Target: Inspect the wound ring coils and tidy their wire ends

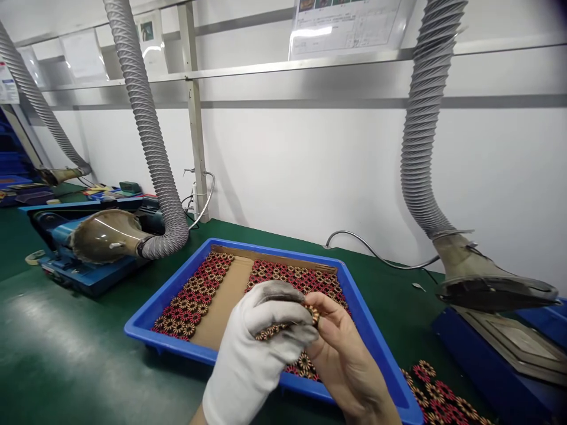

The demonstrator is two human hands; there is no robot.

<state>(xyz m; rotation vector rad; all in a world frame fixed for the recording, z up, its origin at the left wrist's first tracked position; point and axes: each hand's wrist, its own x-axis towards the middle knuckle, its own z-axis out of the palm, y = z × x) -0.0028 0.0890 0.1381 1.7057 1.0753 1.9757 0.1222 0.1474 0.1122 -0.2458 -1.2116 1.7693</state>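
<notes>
My left hand [261, 342], in a white glove with darkened fingertips, is closed around small flower-shaped wound stators [268, 333]; the fingers hide how many. Bare, my right hand [343, 345] pinches a copper-coloured wound stator [315, 316] at the left fingertips. Both hands meet above the front of a blue tray [372, 330]. Copper and red wound stators [190, 301] lie in close rows on brown cardboard [221, 307] inside it, in a left band and a wider right block. My hands cover part of that block.
More stators [438, 395] lie loose on the green table [88, 354] right of the tray. A blue machine [93, 277] with an extraction hood [106, 236] stands left. Another hood [491, 283] hangs over a dark blue device [487, 360] at right. A white wall [301, 171] is behind.
</notes>
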